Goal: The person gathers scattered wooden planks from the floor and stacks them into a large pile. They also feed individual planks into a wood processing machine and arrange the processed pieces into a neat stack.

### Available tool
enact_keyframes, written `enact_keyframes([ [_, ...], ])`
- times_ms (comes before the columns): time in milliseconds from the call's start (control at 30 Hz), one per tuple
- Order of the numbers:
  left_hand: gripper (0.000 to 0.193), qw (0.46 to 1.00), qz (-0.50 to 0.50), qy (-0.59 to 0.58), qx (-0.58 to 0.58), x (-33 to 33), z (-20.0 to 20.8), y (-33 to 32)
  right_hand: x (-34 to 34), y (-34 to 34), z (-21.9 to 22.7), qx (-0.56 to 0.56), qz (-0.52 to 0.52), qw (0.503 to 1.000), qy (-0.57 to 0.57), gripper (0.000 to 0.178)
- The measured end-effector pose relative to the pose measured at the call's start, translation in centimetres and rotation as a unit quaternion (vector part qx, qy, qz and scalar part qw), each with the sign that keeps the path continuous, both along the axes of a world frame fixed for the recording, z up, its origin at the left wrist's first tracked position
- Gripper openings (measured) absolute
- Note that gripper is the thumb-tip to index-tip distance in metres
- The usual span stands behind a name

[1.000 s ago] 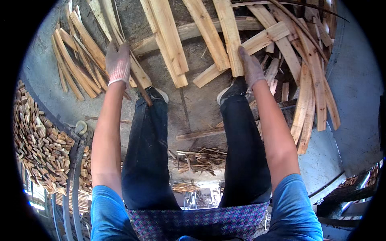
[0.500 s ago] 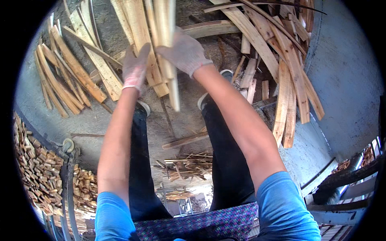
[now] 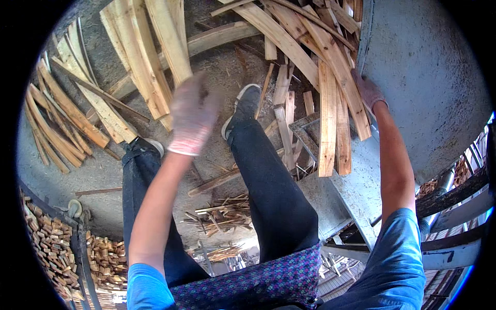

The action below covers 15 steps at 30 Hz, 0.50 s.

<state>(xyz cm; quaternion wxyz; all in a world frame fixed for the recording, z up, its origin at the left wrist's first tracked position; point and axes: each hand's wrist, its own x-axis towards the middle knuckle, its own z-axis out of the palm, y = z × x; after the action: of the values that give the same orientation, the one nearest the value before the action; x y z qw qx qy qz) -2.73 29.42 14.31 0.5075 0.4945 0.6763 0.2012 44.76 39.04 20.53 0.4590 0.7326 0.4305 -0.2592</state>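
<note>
My left hand [image 3: 195,111], in a pale knitted glove, is blurred above the floor, fingers apart and nothing held. It is nearest the lower ends of the pale wooden boards [image 3: 173,44] lying at upper left. My right hand [image 3: 371,92], gloved too, touches the right edge of a long knotted board [image 3: 338,67] on the right-hand pile. Its fingertips are partly hidden at that edge, so its grip cannot be made out. Beside that board, two lighter boards [image 3: 327,124] point toward me.
Curved slats [image 3: 67,121] lie at far left. Short offcuts [image 3: 283,85] are scattered before the right pile. A grey metal wall [image 3: 423,98] rises at right. Thin scraps [image 3: 225,212] lie between my legs. Stacked cut wood [image 3: 54,237] is at lower left.
Both hands have let go of the pale boards, which now lie at upper left. My right hand has swung right to the other pile. The left has lifted off, and the view has shifted right.
</note>
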Motion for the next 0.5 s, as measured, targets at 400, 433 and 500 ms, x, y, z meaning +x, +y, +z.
enact_keyframes([
  [400, 0.099, 0.702, 0.036, -0.519, -0.486, 24.2, 3.4, -6.8, 1.2, -7.2, 2.8, -0.161, 0.127, 0.957, 0.204, 0.065],
  [433, 0.091, 0.641, 0.136, -0.545, -0.523, 25.7, 3.5, -7.9, 0.7, -8.6, 2.7, -0.138, 0.095, 0.961, 0.222, 0.063],
  [500, 0.087, 0.613, 0.121, -0.561, -0.543, 25.2, 4.1, -6.9, -1.9, -9.2, 3.4, -0.100, 0.032, 0.977, 0.188, 0.054],
])
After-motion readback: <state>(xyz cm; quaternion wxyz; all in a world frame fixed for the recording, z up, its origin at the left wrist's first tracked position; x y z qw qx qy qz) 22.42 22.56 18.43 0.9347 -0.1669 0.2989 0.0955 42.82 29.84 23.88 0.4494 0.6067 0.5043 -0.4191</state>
